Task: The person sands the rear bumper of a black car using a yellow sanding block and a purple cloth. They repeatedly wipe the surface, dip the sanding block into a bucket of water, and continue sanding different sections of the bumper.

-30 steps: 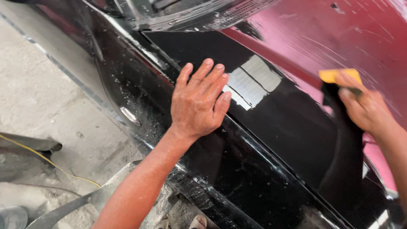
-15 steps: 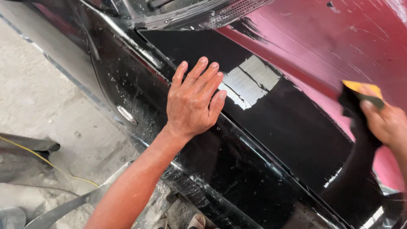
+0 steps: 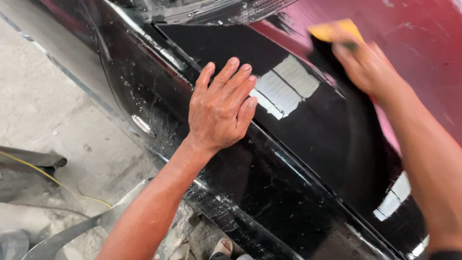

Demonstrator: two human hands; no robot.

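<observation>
Nearest the camera, at the bottom edge, the toes of a sandalled foot [image 3: 222, 247] show on the concrete floor [image 3: 43, 110], beside loose strips of grey film offcut [image 3: 67, 231] and a yellow cord [image 3: 53, 180] that runs across the floor.

Above these, the left hand [image 3: 219, 113] lies flat on the black car panel [image 3: 269, 183], palm down, fingers straight and slightly spread, holding nothing. It presses just below the panel's upper crease. The lower part of the panel is wet and speckled with droplets and streaks.

Farther up, the right hand [image 3: 368, 67] grips a yellow squeegee [image 3: 334, 30], fingers closed around its lower part; the hand is blurred, so the exact grip cannot be told. The squeegee's edge rests on the car body where the black surface meets the dark red surface [image 3: 414, 29].

Judged from the surfaces, the black film appears laid and smooth over the middle of the panel, with clean reflections. The red area beyond the squeegee looks uncovered, and the wet lower edge appears unfinished. Roughly half the visible body seems done.

No containers are in view.

Farthest, a clear wrapped part [image 3: 202, 9] sits at the top edge.
</observation>
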